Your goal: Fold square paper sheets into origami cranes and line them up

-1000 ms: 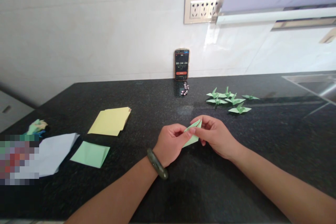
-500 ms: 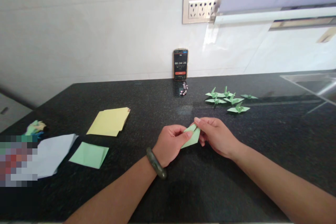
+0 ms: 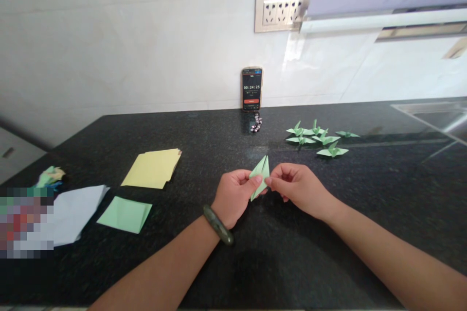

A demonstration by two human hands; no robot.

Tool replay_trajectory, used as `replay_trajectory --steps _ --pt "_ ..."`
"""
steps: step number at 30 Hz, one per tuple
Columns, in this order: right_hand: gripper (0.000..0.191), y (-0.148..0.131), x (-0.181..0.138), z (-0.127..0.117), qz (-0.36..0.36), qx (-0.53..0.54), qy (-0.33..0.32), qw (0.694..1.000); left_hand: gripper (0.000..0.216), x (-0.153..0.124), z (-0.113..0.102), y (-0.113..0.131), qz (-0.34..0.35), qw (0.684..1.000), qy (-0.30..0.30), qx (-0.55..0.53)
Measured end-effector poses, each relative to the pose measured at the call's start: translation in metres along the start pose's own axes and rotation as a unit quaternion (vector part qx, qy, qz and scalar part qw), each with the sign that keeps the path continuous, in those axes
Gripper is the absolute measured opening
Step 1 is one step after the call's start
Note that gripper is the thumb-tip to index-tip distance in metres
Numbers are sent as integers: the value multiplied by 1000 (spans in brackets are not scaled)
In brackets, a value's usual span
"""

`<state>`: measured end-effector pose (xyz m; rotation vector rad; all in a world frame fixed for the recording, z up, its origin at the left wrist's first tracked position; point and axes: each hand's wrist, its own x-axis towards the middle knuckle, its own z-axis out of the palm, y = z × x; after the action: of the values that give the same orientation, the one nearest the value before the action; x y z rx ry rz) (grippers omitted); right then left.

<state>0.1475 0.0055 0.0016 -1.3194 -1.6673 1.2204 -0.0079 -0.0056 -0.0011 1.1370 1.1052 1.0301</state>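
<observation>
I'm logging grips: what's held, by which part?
Folded green paper, held across its lower middle by the left hand; the right hand is at its right edge.

I look into what seems kitchen: dark speckled-stone tabletop point(image 3: 204, 141), metal sink point(image 3: 419, 120) at right, pale tiled wall point(image 3: 146, 34), power sockets point(image 3: 280, 11).

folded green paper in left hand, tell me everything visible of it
The folded green paper is pale and matte, creased into a slim diamond, with a slit dividing its upper point. It tilts, that point leaning right, above the dark counter. The left hand pinches it from the left, covering part of its front; the right hand is at its right edge, apparently touching.
</observation>
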Motion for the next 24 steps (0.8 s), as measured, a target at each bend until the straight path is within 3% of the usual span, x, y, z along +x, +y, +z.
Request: replay_trajectory --steps 4,11,24 --pt "17 2 0 1 -31 -34 42 998 21 -1 0 -1 13 999 -4 44" --pt "12 1 -4 5 -64 -124 91 986 22 -1 0 -2 26 996 42 72" --pt "15 -4 -9 5 -131 -211 113 962 27 1 -3 -6 34 992 58 105"
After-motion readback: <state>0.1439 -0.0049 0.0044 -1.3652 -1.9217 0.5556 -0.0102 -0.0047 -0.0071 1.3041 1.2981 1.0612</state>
